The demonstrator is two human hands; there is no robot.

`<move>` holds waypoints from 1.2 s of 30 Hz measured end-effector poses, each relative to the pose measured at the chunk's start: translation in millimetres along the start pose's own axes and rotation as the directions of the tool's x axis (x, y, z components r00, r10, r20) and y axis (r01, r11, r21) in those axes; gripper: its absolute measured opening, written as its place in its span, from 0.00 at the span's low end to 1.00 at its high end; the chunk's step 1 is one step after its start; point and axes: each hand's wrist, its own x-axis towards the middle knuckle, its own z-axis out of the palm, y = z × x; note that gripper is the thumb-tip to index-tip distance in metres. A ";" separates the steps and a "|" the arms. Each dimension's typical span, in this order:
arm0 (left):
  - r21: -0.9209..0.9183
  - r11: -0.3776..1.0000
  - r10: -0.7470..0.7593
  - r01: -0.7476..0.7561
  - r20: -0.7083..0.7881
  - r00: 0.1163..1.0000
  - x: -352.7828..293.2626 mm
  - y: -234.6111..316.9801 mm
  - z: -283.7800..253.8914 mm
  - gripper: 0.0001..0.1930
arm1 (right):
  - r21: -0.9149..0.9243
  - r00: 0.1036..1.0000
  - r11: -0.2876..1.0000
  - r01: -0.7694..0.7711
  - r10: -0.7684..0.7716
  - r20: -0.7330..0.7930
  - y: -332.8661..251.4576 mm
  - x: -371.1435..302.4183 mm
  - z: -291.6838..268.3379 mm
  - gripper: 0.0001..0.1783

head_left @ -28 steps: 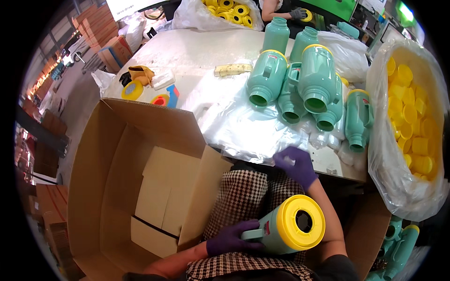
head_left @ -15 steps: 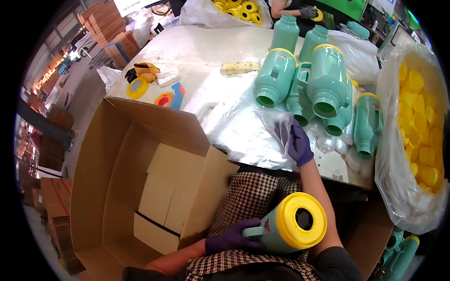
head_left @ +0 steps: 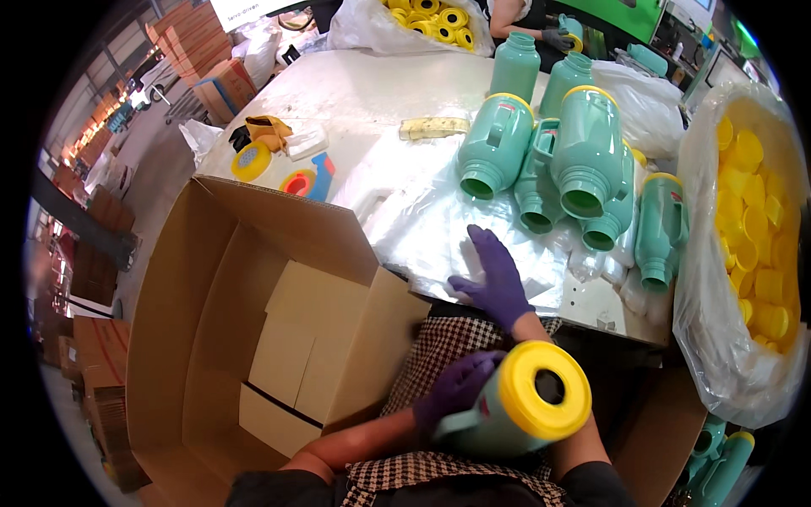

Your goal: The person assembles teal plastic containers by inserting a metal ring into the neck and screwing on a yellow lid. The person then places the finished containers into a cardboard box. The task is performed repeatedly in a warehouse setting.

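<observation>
My right hand (head_left: 494, 283), in a purple glove, is open with fingers spread over the clear plastic bags (head_left: 422, 245) at the table's near edge. A green jug (head_left: 494, 422) with a yellow ring-shaped base (head_left: 524, 384) lies tilted at my lap, against my right forearm. Beside the jug, above its handle, my left hand (head_left: 460, 384) in a purple glove has curled fingers. Their tips are partly hidden, and I cannot make out what they hold. Several green jugs (head_left: 583, 152) lie or stand on the table beyond my right hand.
An open cardboard box (head_left: 287, 338) stands at my left. To the right, a plastic-lined container (head_left: 705, 321) holds yellow caps (head_left: 752, 220). A tape dispenser (head_left: 319, 176) and tape roll (head_left: 251, 160) lie on the table (head_left: 363, 93). Another person's gloved hand (head_left: 557, 39) shows at the back.
My right hand has let go of the plastic film and moved left and nearer, its fingers spreading. My left hand has slid off the jug's handle and up along its side.
</observation>
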 end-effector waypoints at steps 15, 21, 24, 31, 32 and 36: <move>0.578 0.725 0.546 -0.374 -0.151 0.824 67.4 47.0 -26.7 0.08 | 0.831 0.879 0.341 -0.439 0.355 0.318 13.1 -66.4 -13.4 0.26; -0.741 0.670 -0.156 -0.041 -0.195 0.968 77.7 30.1 -82.9 0.17 | 1.000 0.531 -0.005 -0.011 0.847 0.010 -42.9 -62.9 -59.8 0.35; 0.058 0.971 0.232 -0.231 -0.005 0.973 20.1 75.8 -43.5 0.22 | 0.915 0.521 0.285 0.286 0.755 -0.398 -55.2 -123.2 -82.8 0.28; 0.183 0.878 0.299 -0.442 0.512 0.805 -20.2 14.2 -81.1 0.23 | 0.542 0.915 0.789 -0.290 0.062 0.400 -89.1 -295.8 -145.1 0.14; 0.177 0.932 0.171 -0.315 0.552 0.816 -24.7 3.5 -83.7 0.24 | 0.508 0.923 0.807 -0.300 0.111 0.369 -101.5 -296.5 -152.4 0.14; 0.127 0.921 0.248 -0.368 0.538 0.806 -52.0 0.4 11.9 0.28 | 0.045 0.940 0.978 0.205 -0.209 0.270 -164.9 -239.0 -192.3 0.17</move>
